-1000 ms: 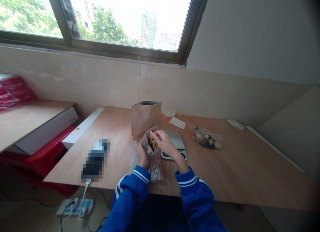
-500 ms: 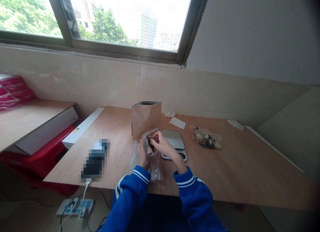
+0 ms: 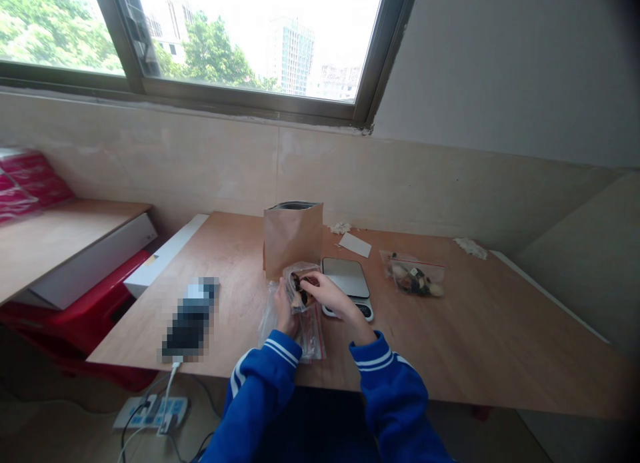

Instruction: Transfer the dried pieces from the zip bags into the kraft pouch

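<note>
My left hand (image 3: 284,308) is wrapped round a clear plastic bag (image 3: 292,271) that stands with its mouth up. Dark and pale dried pieces (image 3: 300,294) show inside it. The fingers of my right hand (image 3: 323,291) are pinched together at the bag's mouth, among the dark pieces; what they grip is too small to make out. Several flat clear zip bags (image 3: 313,340) lie under my hands. Just behind stands an open brown paper pouch (image 3: 294,236). A kitchen scale (image 3: 346,276) with a bare plate sits beside my right hand.
Filled zip bags (image 3: 417,280) lie on the table (image 3: 480,336) to the right. A white card (image 3: 355,245) is behind the scale. At the left, a blurred-out phone-like device (image 3: 190,320) has a white cable (image 3: 173,383) running off the table edge to a power strip (image 3: 175,410).
My right hand has shifted slightly and its fingers have dipped further into the bag's mouth. The left hand keeps its hold on the bag.
</note>
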### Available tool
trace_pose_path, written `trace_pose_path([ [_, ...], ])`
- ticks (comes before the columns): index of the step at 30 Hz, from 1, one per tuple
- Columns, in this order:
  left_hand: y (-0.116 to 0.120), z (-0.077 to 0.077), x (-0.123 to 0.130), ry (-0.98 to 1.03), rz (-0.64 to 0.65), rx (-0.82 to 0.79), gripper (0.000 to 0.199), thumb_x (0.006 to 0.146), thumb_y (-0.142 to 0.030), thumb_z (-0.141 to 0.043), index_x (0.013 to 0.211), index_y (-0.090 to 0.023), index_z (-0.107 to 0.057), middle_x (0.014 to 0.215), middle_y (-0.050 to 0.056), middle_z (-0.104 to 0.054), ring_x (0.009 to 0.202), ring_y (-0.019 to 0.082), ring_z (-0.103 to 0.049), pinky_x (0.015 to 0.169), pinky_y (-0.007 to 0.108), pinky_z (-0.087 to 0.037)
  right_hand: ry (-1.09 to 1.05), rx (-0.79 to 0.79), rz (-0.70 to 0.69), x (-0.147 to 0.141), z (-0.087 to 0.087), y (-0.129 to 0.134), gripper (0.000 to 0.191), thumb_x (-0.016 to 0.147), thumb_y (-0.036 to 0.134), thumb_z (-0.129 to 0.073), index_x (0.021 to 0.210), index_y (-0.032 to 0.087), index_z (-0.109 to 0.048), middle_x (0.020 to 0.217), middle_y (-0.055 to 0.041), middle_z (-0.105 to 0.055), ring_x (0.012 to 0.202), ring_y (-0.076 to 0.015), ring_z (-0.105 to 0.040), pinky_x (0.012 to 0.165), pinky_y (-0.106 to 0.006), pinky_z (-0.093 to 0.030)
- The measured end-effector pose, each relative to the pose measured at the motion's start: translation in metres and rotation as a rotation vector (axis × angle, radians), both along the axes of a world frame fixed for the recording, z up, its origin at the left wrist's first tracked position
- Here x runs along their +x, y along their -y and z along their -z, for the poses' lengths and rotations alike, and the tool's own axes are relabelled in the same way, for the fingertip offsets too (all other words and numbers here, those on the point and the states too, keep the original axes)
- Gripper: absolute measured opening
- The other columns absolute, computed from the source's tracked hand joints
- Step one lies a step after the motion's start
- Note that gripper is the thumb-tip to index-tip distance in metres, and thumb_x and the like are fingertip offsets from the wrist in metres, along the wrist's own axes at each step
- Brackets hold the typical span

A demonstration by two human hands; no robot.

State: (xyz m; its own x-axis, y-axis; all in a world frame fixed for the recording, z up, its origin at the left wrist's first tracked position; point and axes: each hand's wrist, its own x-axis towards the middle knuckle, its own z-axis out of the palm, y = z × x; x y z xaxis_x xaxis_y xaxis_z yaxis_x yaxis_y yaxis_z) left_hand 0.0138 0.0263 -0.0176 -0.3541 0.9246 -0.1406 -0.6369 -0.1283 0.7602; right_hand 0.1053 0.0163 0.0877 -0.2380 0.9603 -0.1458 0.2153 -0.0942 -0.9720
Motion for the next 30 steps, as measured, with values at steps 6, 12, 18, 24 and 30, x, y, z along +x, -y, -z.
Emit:
trace_pose_path([
  [6,0.003,-0.003,0.001,0.054,0.010,0.005,0.032,0.087,-0.044,-0.056,0.095,-0.017,-0.071,0.098,0.012,-0.074,0.090,0.026,-0.070,0.088,0.044,-0.054,-0.017,-0.005,0.000,0.002,0.001,0.001,0.011,0.085,0.022,-0.061,0.093,0.016,-0.067,0.085,-0.0049,-0.070,0.075,-0.0173,-0.066,0.064,-0.027,-0.055],
  [12,0.001,-0.003,0.001,0.135,0.038,-0.028,0.037,0.084,-0.048,-0.059,0.099,-0.015,-0.069,0.100,0.014,-0.073,0.093,0.026,-0.069,0.091,0.044,-0.052,0.004,0.112,-0.012,0.007,0.002,-0.002,0.019,0.085,0.030,-0.061,0.093,0.015,-0.068,0.091,-0.0073,-0.072,0.082,-0.0184,-0.066,0.070,-0.029,-0.053],
  [18,0.001,-0.004,0.003,0.099,0.003,0.002,0.034,0.087,-0.046,-0.056,0.105,-0.019,-0.068,0.113,0.011,-0.071,0.106,0.025,-0.066,0.096,0.042,-0.050,0.105,0.363,-0.001,0.016,-0.019,-0.005,0.025,0.087,0.034,-0.057,0.102,0.017,-0.068,0.103,-0.0067,-0.070,0.092,-0.0182,-0.063,0.084,-0.031,-0.050],
  [24,0.001,-0.005,0.001,0.126,-0.011,-0.054,0.032,0.088,-0.043,-0.055,0.105,-0.020,-0.068,0.117,0.010,-0.070,0.110,0.025,-0.065,0.100,0.041,-0.048,0.003,0.678,0.128,0.007,-0.070,-0.036,0.029,0.093,0.039,-0.052,0.109,0.018,-0.063,0.108,-0.0083,-0.067,0.098,-0.0184,-0.063,0.088,-0.031,-0.050],
  [30,0.001,-0.006,0.000,0.118,-0.001,-0.049,0.032,0.088,-0.045,-0.054,0.102,-0.020,-0.068,0.113,0.010,-0.071,0.110,0.027,-0.065,0.100,0.041,-0.048,0.129,1.007,0.099,-0.038,-0.111,-0.101,0.022,0.097,0.028,-0.047,0.108,0.018,-0.063,0.110,-0.0090,-0.060,0.105,-0.0183,-0.059,0.097,-0.031,-0.046],
])
